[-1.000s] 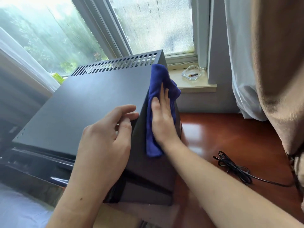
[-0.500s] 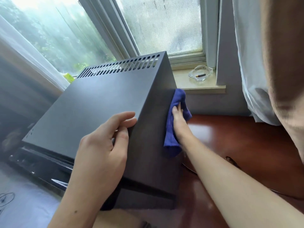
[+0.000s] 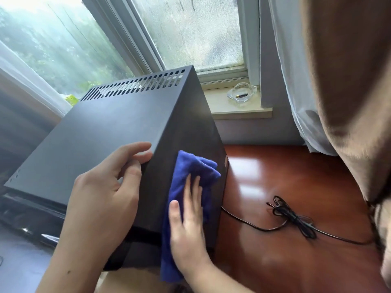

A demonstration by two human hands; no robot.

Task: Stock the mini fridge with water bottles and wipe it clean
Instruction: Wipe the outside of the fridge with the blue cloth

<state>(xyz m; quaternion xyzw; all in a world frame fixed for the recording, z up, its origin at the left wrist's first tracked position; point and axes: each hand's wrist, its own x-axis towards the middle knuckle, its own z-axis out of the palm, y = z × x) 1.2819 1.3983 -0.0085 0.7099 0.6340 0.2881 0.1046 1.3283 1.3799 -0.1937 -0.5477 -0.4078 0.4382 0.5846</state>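
— Two hands on the job, both bare. Right hand (image 3: 187, 225) lies flat, fingers straight, pressing the cloth (image 3: 186, 199) against the fridge (image 3: 110, 132), on its right side wall, low down near the front corner.

— Gripping it?

— No, palm and straight fingers pin it to the panel. Blue cloth, bunched above the fingertips, the rest hanging below the wrist.

— And the left?

— Left hand (image 3: 108, 187) is on top, at the near right edge. Fingers curled loosely, tips touching the lid by the corner, thumb tucked beneath them. It clasps nothing that I can see; it rests there.

— Where's the fridge sitting?

— On a glossy reddish desk (image 3: 296, 187), hard up to the window (image 3: 186, 30). It's a dark box, with a row of vent slots along the far edge of its top. The door side is at the lower left, too dark to read.

— Anything beside it?

— One black cord (image 3: 289, 218) runs from behind the fridge across the desk, bundled into a knot partway. An ashtray (image 3: 241, 93) of clear glass sits on the sill (image 3: 239, 111), just past the fridge's far corner. A curtain (image 3: 349, 81) hangs at the right, tan over a pale sheer. Something small and yellow-green (image 3: 70, 99) shows behind the fridge at the left; I can't tell what.
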